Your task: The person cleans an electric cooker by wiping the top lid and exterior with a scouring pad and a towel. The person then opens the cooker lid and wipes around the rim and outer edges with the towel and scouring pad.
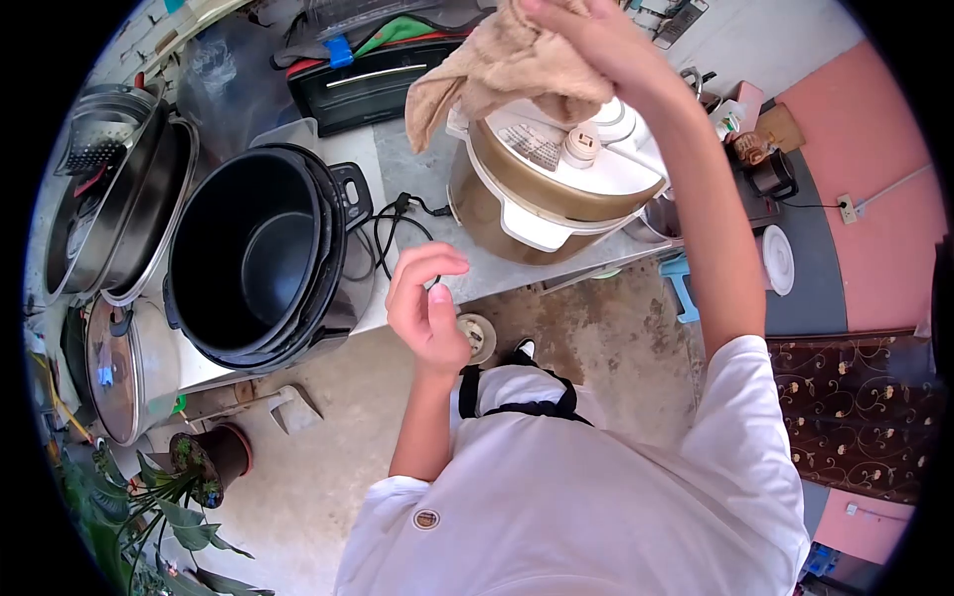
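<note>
At the top of the head view, my right hand (601, 45) grips a tan cloth (497, 65), which hangs in folds over the back of a white and gold electric pressure cooker (542, 223). The cooker's lid is on, and its round valve knob (579, 147) shows below the cloth. Some of my right fingers are hidden by the cloth and the frame edge. My left hand (427, 308) is held in the air in front of the counter, fingers loosely curled, thumb apart, nothing in it. Near it on the counter lies a black power cord (402, 204).
A large open black pot (253, 258) stands left of the cooker. Further left are stacked metal pans (129, 189) and a glass-lidded pot (124, 372). A black case (373, 84) lies behind. On the floor are a potted plant (214, 462) and a dustpan (295, 409).
</note>
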{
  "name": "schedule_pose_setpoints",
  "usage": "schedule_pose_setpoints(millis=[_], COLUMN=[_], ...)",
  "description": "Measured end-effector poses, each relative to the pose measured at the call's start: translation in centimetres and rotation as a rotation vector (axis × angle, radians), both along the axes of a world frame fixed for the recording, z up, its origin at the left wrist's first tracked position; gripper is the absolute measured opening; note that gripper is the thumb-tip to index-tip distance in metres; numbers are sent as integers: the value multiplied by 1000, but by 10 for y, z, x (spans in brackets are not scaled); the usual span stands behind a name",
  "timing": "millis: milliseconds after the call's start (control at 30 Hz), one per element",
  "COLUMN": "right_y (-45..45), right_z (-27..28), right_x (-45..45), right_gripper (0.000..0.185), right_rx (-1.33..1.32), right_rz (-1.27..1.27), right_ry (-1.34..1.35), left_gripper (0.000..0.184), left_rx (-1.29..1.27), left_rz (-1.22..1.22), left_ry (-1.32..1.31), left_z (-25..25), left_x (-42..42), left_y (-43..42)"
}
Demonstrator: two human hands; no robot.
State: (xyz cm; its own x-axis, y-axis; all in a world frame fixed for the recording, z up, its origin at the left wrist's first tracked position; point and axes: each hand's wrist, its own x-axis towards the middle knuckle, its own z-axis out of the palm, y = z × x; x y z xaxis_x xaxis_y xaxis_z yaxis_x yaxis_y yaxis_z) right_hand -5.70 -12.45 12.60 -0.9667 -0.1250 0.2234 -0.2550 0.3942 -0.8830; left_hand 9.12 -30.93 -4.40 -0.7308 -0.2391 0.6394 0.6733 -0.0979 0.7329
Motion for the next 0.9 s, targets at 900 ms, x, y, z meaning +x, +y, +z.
schedule_pose_setpoints(millis=[900], right_y=[112], right_z=[-38], right_x=[83], right_gripper=[26], right_rx=[-367], right_rz=[-171], right_ry=[193], left_gripper=[29], left_rx=[-948], left_rz=[61], left_ry=[96], left_z=[87], left_x=[-130], left_y=[49])
